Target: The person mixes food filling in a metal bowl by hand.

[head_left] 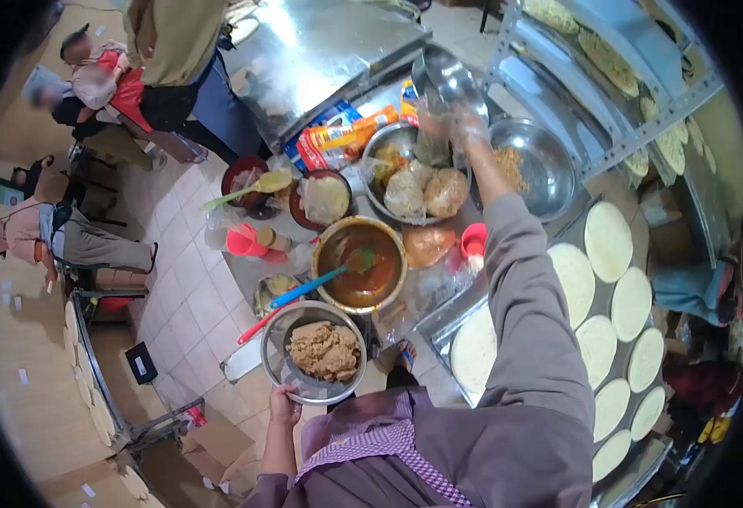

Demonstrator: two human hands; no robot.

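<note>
My left hand [284, 405] grips the rim of a steel bowl [276, 366] of brown crumbly filling, held low in front of me. My right hand [464, 131], in a clear plastic glove, reaches far forward and holds a shiny steel bowl [449, 78] tilted above a large steel bowl [388, 140] that holds bagged portions of food. Just right of that hand sits another steel bowl [549, 173] with a little orange filling. A pot of orange-brown sauce [360, 264] with a blue-handled green spatula [316, 281] sits between my two hands.
Several round flat dough discs [608, 241] lie on a tray at my right, more on the metal rack [634, 93] above. Red cups [473, 241], small dishes, packets and a plate [325, 201] crowd the counter. People stand and sit at the upper left on the tiled floor.
</note>
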